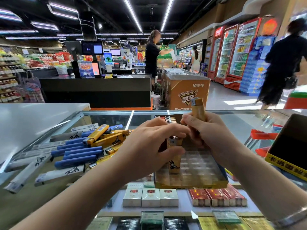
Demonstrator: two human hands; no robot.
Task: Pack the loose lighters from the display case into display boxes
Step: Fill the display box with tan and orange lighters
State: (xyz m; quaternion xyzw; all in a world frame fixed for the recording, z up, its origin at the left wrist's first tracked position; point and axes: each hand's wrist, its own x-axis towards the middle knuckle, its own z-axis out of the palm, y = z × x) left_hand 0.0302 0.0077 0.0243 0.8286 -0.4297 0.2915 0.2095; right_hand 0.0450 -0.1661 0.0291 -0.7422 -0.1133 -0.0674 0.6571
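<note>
Left grip [149,143] clamps a gold lighter [174,156] standing in the display box [199,178]; right grip [211,130] clamps another lighter [197,108], its base hidden.

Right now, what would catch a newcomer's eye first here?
Two hands meet at the centre over a display box on the glass counter: the left hand holds a golden lighter standing in it, and the right hand grips another lighter. To the left lies a pile of loose lighters.
</note>
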